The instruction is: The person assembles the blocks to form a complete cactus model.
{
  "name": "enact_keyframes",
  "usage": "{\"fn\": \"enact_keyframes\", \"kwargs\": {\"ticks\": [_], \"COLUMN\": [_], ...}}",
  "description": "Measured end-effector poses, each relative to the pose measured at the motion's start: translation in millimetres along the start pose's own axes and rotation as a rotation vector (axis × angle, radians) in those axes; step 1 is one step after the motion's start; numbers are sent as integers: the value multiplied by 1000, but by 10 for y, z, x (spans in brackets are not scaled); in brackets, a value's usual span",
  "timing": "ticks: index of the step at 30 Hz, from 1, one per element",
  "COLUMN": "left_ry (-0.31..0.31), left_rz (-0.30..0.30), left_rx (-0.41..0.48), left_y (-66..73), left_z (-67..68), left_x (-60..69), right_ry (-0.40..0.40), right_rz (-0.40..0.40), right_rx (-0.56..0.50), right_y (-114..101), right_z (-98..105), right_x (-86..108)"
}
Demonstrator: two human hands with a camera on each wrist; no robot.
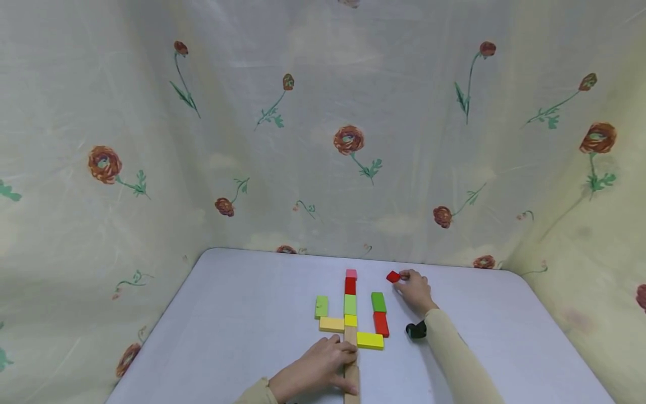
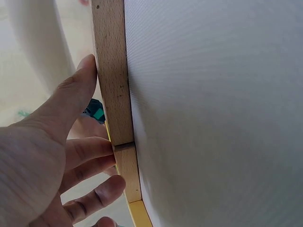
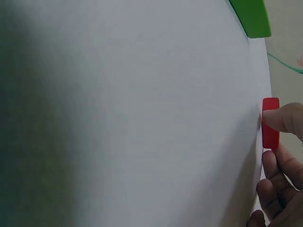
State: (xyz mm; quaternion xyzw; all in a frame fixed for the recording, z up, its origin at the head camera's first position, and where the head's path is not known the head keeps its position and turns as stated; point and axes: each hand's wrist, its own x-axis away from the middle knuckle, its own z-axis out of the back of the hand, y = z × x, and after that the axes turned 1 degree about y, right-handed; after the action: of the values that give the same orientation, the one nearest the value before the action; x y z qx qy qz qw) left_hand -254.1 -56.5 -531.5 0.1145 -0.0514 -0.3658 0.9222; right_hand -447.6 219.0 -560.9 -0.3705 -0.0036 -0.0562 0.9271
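My right hand (image 1: 416,290) pinches a small red block (image 1: 393,276) at the far side of the table; in the right wrist view the thumb lies on the red block (image 3: 271,135). With relaxed fingers, my left hand (image 1: 323,365) touches the plain wooden blocks (image 1: 351,373) at the near end of a row. In the left wrist view its thumb and fingers lie along one side of the wooden block (image 2: 112,71). Farther up the row come a yellow block (image 1: 350,320), a light green block (image 1: 350,304), a red block (image 1: 350,286) and a pink block (image 1: 351,274).
Left of the row lie a pale orange block (image 1: 331,324) and a light green block (image 1: 321,307). To its right are a yellow block (image 1: 370,340), a red block (image 1: 381,324) and a green block (image 1: 378,302). Flowered cloth (image 1: 404,168) surrounds the white table (image 1: 242,303).
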Motion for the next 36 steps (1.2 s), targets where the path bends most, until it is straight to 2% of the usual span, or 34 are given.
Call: {"fn": "enact_keyframes", "kwargs": {"ticks": [7, 14, 27, 31, 36], "left_ry": [11, 14, 9, 0, -17], "left_rz": [-16, -19, -16, -6, 14], "left_rx": [-12, -22, -15, -12, 0], "left_y": [14, 16, 17, 24, 41], "left_z": [20, 33, 26, 34, 46], "left_x": [2, 5, 2, -2, -11], "right_ry": [24, 16, 21, 6, 14], "right_rz": [40, 15, 23, 73, 149], "right_rx": [59, 27, -43, -53, -18], "right_y": [-36, -74, -73, -189, -461], "right_z": [17, 3, 13, 36, 2], "right_x": [34, 60, 69, 85, 149]}}
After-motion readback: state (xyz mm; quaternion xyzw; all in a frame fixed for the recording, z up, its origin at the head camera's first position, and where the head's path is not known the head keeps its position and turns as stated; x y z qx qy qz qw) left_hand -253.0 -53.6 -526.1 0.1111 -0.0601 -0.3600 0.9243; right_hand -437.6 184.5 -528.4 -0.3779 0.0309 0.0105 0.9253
